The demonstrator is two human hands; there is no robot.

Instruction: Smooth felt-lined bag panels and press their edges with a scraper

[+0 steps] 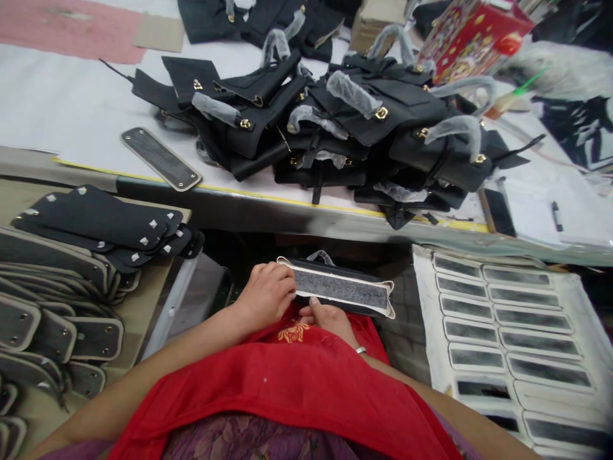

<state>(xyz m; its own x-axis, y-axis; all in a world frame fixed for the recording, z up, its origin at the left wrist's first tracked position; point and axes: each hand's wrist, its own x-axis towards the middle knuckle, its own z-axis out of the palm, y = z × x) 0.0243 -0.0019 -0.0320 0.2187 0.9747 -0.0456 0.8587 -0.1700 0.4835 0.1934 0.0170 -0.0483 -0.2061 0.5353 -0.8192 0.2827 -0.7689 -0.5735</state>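
A black handbag (343, 285) lies over my lap, with its base turned up towards me. A grey felt-like strip covers the base, bordered by pale raw edges that stick up at the corners. My left hand (267, 292) is closed over the bag's left end, fingers curled and pressed together. At the near long edge, my right hand (330, 317) grips the bag with the thumb on top; its other fingers are partly hidden. A clear-wrapped handle (322, 257) shows at the bag's far side. Both hands rest close to the red apron (268, 377).
Black handbags (345, 121) with wrapped handles crowd the table ahead. One base panel (161, 158) lies near its edge. Stacked base panels (48, 268) fill the left side. A white sheet with dark strips (472, 332) lies right, below a phone (498, 212).
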